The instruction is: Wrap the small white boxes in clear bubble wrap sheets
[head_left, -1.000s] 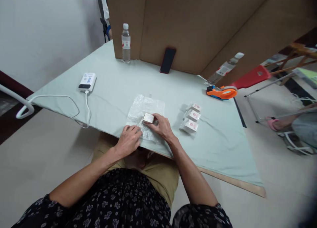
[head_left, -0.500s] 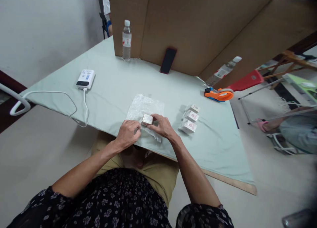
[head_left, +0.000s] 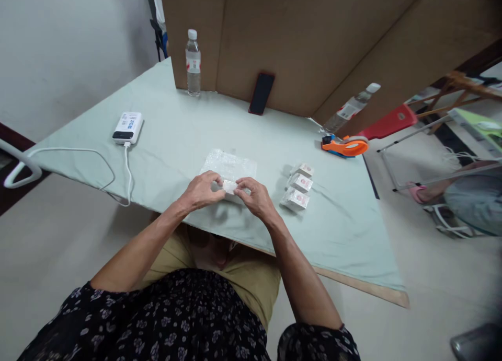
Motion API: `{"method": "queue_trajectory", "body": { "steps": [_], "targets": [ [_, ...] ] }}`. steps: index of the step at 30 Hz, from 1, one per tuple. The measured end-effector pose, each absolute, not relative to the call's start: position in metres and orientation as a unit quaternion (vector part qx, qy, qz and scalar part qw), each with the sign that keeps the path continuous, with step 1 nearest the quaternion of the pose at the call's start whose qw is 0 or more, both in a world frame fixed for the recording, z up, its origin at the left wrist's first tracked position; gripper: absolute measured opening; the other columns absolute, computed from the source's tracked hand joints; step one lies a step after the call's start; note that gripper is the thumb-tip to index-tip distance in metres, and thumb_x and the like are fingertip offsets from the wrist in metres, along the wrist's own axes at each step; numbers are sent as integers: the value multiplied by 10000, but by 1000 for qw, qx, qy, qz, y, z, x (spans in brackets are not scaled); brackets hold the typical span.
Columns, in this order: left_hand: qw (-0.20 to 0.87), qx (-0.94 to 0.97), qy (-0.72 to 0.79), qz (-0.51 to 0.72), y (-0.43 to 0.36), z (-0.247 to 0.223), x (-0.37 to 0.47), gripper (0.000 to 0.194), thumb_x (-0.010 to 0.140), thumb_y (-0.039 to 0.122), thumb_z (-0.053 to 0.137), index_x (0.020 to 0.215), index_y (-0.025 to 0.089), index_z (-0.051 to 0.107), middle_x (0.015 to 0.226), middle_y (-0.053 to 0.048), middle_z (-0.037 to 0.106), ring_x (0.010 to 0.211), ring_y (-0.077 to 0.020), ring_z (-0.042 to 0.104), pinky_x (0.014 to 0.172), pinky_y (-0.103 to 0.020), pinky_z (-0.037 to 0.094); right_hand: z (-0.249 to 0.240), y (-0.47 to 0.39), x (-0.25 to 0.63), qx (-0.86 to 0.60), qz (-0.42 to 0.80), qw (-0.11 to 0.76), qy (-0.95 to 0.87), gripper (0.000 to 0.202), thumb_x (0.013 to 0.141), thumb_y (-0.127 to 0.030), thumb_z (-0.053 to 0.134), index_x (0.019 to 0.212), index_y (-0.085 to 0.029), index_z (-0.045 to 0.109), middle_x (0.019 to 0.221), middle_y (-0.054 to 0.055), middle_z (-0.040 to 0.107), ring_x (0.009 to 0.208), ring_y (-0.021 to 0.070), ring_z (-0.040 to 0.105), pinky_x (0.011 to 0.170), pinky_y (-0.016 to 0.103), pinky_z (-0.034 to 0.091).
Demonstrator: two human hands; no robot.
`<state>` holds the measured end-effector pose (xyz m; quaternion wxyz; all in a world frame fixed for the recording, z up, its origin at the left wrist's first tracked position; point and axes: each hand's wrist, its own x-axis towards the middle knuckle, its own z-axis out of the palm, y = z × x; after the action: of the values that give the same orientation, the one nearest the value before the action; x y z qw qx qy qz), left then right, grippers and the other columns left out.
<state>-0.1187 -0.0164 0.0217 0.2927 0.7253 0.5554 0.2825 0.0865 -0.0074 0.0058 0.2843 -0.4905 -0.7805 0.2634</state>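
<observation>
Between my two hands a small box (head_left: 229,186) stands on a sheet of bubble wrap (head_left: 231,163). The near part of the sheet is folded up against the box's front. My left hand (head_left: 203,190) pinches the box and wrap from the left with thumb and fingers. From the right, my right hand (head_left: 254,196) grips the same box, its thumb pressing on the wrap in front. To the right, three wrapped small boxes (head_left: 300,183) lie in a row, bubble wrap around each.
An orange tape dispenser (head_left: 348,147) lies at the right, beside a leaning water bottle (head_left: 351,110). Another bottle (head_left: 193,63) and a phone (head_left: 262,93) are by the cardboard panel (head_left: 282,42). A white power bank (head_left: 128,127) with a cable is at the left.
The near part of the bubble wrap, flat before, is now folded up against the box. My left hand has moved from beside the box to grip it.
</observation>
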Motion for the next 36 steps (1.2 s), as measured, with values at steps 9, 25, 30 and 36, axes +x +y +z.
{"method": "queue_trajectory", "body": {
  "steps": [9,25,30,36],
  "targets": [
    [387,675,524,347,-18,7,-115,73,768,257,598,737,194,617,1068,-42,742,988,-203,670,909,-335,496,13,-14,85,-490,272,283,-779,75,842,-264,619,780,-237,652,1016,46,726,955,213,670,872,355,490],
    [379,701,527,296,-10,9,-117,89,717,251,604,702,175,647,699,11,649,691,-137,560,653,-255,414,38,-63,69,-478,-4,235,-846,199,982,-250,482,1003,-241,680,1067,76,700,983,262,568,855,417,371],
    [345,722,531,278,-14,13,-125,134,731,287,619,803,179,653,827,-20,679,798,-175,599,743,-292,465,22,-64,58,-446,-19,130,-885,264,988,-165,410,1013,-210,669,1016,93,693,934,251,550,842,407,338],
    [329,676,609,252,-26,13,-140,333,761,243,566,1081,181,630,814,-9,665,745,-176,602,737,-302,487,18,-52,56,-445,-52,122,-886,230,1002,-251,444,1100,-242,652,996,78,678,906,247,519,834,404,287]
  ]
}}
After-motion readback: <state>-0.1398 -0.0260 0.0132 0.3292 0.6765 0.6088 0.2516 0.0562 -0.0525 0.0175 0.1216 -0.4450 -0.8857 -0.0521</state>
